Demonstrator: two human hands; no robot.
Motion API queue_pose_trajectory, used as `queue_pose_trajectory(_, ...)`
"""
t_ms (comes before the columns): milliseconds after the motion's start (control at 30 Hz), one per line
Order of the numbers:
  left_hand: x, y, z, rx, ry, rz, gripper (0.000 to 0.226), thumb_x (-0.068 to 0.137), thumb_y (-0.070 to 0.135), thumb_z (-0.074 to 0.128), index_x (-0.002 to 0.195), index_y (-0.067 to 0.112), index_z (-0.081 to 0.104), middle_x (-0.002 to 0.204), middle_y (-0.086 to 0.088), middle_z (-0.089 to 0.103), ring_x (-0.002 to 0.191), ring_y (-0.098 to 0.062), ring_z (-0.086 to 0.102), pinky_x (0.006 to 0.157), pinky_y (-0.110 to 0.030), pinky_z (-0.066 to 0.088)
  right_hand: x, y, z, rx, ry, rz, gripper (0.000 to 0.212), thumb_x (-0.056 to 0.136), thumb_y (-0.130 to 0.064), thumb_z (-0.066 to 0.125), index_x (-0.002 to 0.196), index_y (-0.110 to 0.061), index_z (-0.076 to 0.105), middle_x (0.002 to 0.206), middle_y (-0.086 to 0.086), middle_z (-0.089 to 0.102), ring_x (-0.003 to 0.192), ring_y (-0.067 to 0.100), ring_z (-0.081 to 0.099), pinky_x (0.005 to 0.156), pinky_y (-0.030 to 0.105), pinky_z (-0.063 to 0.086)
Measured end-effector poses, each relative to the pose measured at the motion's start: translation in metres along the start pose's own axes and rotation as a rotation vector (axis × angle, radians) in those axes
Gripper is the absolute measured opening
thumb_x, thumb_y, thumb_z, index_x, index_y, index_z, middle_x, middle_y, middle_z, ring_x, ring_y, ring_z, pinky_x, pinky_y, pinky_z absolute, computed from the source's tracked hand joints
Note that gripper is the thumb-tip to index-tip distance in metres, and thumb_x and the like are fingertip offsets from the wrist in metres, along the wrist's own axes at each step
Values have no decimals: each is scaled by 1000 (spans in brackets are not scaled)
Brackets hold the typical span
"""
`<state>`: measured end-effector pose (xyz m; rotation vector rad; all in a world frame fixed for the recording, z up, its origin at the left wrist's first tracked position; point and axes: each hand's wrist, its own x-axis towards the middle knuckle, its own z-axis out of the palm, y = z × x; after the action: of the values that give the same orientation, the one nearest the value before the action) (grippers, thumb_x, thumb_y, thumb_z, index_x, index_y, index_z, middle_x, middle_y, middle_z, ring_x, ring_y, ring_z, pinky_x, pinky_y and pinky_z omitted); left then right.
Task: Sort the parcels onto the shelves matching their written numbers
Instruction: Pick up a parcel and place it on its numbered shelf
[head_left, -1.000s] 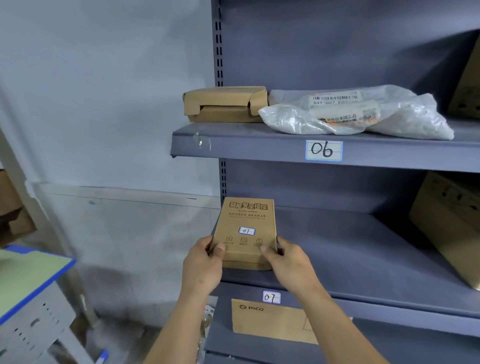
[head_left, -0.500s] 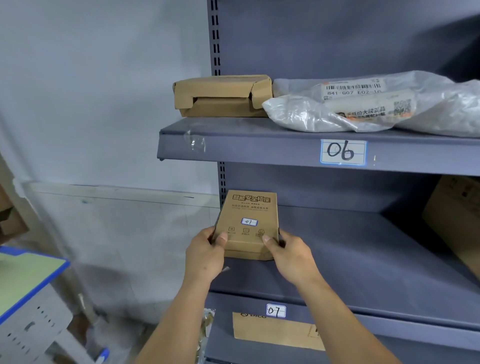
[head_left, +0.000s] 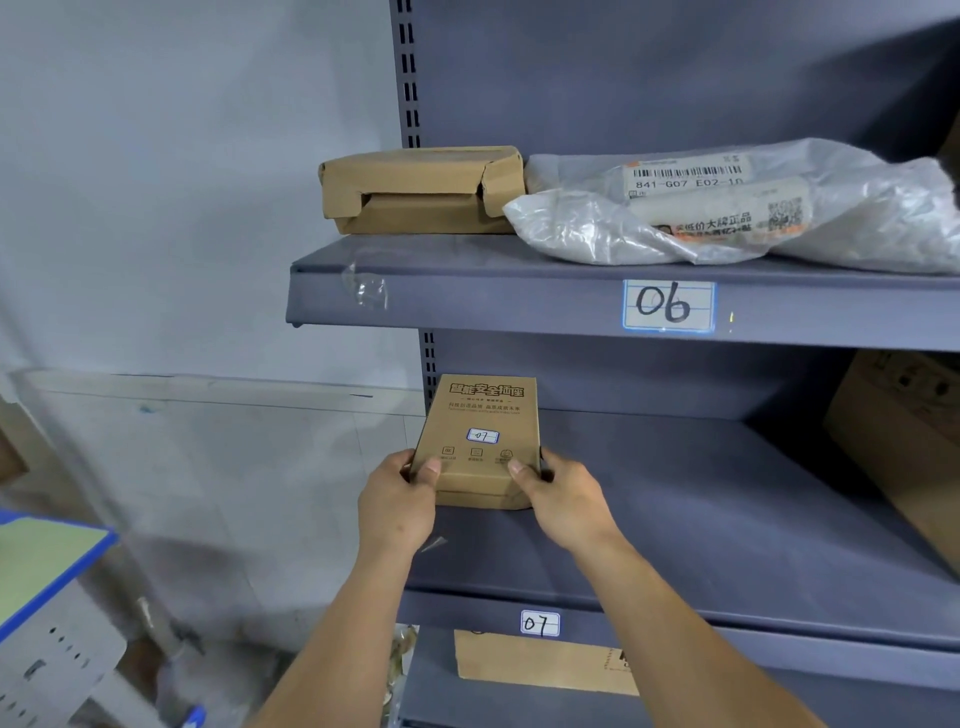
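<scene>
both bare forearms reach in, left from about 7 o'clock, right from 5. left hand (head_left: 397, 506) and right hand (head_left: 563, 501) sit level, thumbs on top and fingers curled round the near corners of the small box (head_left: 480, 441)

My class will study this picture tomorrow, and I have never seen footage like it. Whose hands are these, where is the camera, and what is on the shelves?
No machine here: these are a person's two bare hands, filmed by a wide-angle camera worn on the head, looking forward and down. The left hand and right hand grip the near end of a small cardboard box with a 07 sticker, over the shelf whose front label also reads 07. A larger cardboard box sits at that shelf's right. Above, the 06 shelf carries a flat cardboard parcel and a grey plastic mailer bag.
</scene>
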<state>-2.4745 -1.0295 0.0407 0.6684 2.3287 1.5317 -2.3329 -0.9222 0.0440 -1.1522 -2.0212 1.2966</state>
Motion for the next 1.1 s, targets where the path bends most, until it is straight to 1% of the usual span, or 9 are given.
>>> queue_pose_trajectory(167,-12,1,-7,6,-18,-8,29,101,35,52,120,16,64,105,4,67,96,-19,61,82,-28,45,-12,-3,-1,29,-6,4,29,102,-41,52,124,-27,64,111,-14,67,103,8,59,71,15,42)
queue_pose_trajectory(267,-25,0,-15,-20,-56,-34,24,101,29,54,122,17,55,110,7,60,89,-8,58,67,-10,48,-24,-4,0,19,7,-4,32,102,-40,52,131,-26,59,117,-12,64,108,10,57,81,21,42)
queue_pose_trajectory(400,-48,-2,-27,23,-42,-48,56,99,34,57,147,12,40,140,-6,54,126,-26,53,99,-31,41,-49,-2,-3,-69,34,12,48,103,-38,50,145,-14,46,124,1,58,113,18,55,88,25,38)
queue_pose_trajectory(500,-70,-7,-31,51,-38,6,45,99,28,58,139,11,47,111,2,64,113,-23,56,87,-27,39,-75,2,-7,-96,66,38,58,103,-39,51,153,-16,35,142,4,55,122,20,55,90,23,39)
queue_pose_trajectory(600,-96,-13,-31,108,-64,76,45,98,28,59,140,15,51,128,-2,62,121,-23,56,97,-30,42,-103,6,-12,-151,105,29,52,103,-36,51,151,-20,39,131,5,62,97,17,59,75,20,42)
queue_pose_trajectory(733,-127,-23,-24,138,-152,177,41,97,28,59,137,20,55,141,2,55,124,-16,56,100,-23,38,-142,15,-16,-196,156,29,42,103,-34,52,141,-16,52,120,3,66,103,18,59,89,29,46)
queue_pose_trajectory(833,-150,-25,-14,186,-215,236,38,97,26,59,135,20,58,137,1,59,123,-17,56,99,-22,37,-164,34,-21,-307,185,57,43,102,-38,52,142,-21,52,136,1,61,123,24,55,98,31,44)
queue_pose_trajectory(967,-185,-21,3,281,-376,293,41,98,28,56,138,22,55,137,1,59,123,-19,55,94,-22,38,-194,62,-37,-416,161,86,41,101,-35,53,139,-21,55,130,5,61,122,27,54,93,32,45)
queue_pose_trajectory(1100,-217,-9,26,423,-525,418,43,100,35,54,140,20,52,139,0,58,128,-21,52,99,-28,40,-220,90,-65,-512,166,138,49,100,-43,50,139,-13,54,136,6,58,131,30,48,102,35,42)
